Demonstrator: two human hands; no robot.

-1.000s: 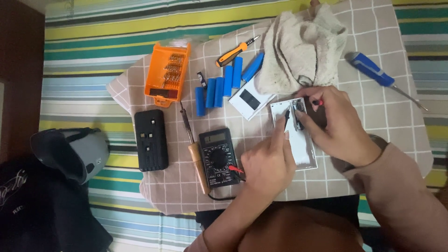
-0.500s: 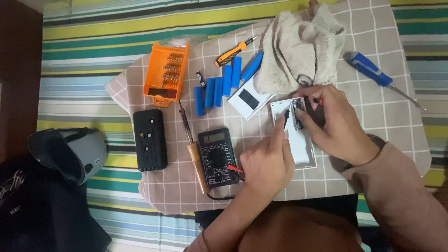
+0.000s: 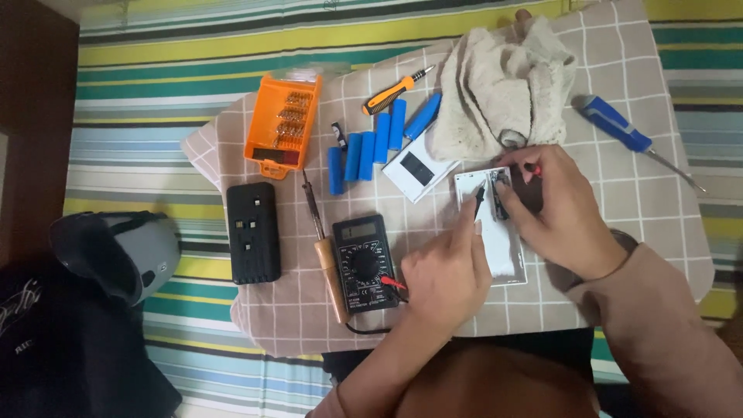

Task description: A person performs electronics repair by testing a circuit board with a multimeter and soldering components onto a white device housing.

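Note:
My left hand (image 3: 447, 272) pinches a thin black probe, its tip touching the top of a white rectangular case (image 3: 495, 248) lying open on the checked cloth. My right hand (image 3: 561, 217) holds a red-tipped probe at the case's upper right, next to a small dark part inside it. Just left of my left hand lies a black multimeter (image 3: 364, 263) with a round dial, and its leads run toward my hands.
A wooden-handled soldering iron (image 3: 325, 248), a black power bank shell (image 3: 253, 232), an orange bit box (image 3: 282, 122), several blue cylindrical cells (image 3: 371, 147), a white cover (image 3: 418, 169), an orange screwdriver (image 3: 395, 91), a blue screwdriver (image 3: 627, 135), a beige towel (image 3: 499, 89). A grey helmet (image 3: 116, 251) sits at left.
Both hands stay at the white case with the probes; only very slight shifts of the fingers show.

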